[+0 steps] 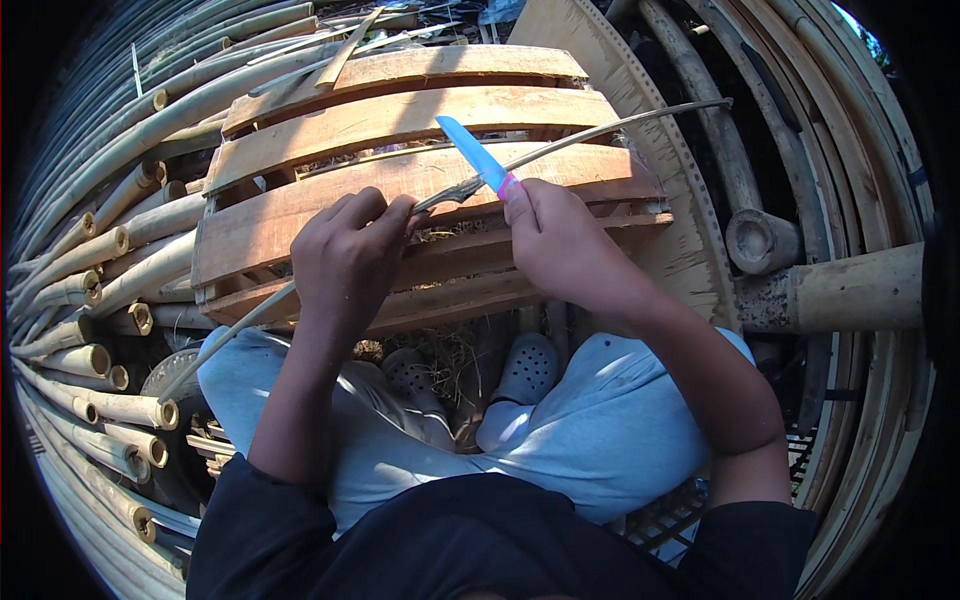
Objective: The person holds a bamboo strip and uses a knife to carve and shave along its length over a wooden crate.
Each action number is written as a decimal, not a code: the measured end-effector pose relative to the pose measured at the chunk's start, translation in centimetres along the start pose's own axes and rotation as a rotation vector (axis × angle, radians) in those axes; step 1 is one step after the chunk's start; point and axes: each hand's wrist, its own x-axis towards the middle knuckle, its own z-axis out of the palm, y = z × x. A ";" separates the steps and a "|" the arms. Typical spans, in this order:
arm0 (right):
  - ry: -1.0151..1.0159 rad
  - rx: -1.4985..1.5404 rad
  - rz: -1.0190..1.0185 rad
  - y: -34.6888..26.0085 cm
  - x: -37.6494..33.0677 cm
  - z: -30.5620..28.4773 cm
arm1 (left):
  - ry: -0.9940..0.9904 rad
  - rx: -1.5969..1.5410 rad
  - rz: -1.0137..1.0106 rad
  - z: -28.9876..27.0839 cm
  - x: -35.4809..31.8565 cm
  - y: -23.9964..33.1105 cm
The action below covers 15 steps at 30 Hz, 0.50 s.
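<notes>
A long thin bamboo stick (625, 122) runs slantwise from beside my left knee up to the far right. My left hand (345, 250) is closed round it near the middle, above the near edge of a slatted wooden bench (290, 228). Just right of that grip, the stick has a rough, dark knot. In my right hand (565, 235) is a knife (468, 150) with a blue blade and a pink handle, held by the handle. Its blade points up and left and crosses the stick near the knot; whether the edge touches it I cannot tell.
Stacked bamboo poles (110, 300) fill the left side, cut ends toward me. A split strip (348, 48) lies on the bench's far slats. To the right stand a curved woody sheet (640, 90) and a thick bamboo frame (860, 288). Grey clogs (524, 368) are below.
</notes>
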 end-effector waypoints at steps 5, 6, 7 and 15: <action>0.299 0.271 0.253 2.1 2.5 -2.4 | -0.010 0.022 0.001 0.0 0.2 0.0; 0.158 0.211 0.105 2.5 2.1 -0.9 | -0.009 0.024 0.001 0.2 0.3 0.1; 0.018 0.149 -0.043 2.6 1.0 1.3 | -0.009 0.011 0.001 0.3 0.2 0.1; 0.129 0.513 0.192 0.8 0.1 -1.0 | -0.013 -0.017 0.007 0.1 0.2 -0.1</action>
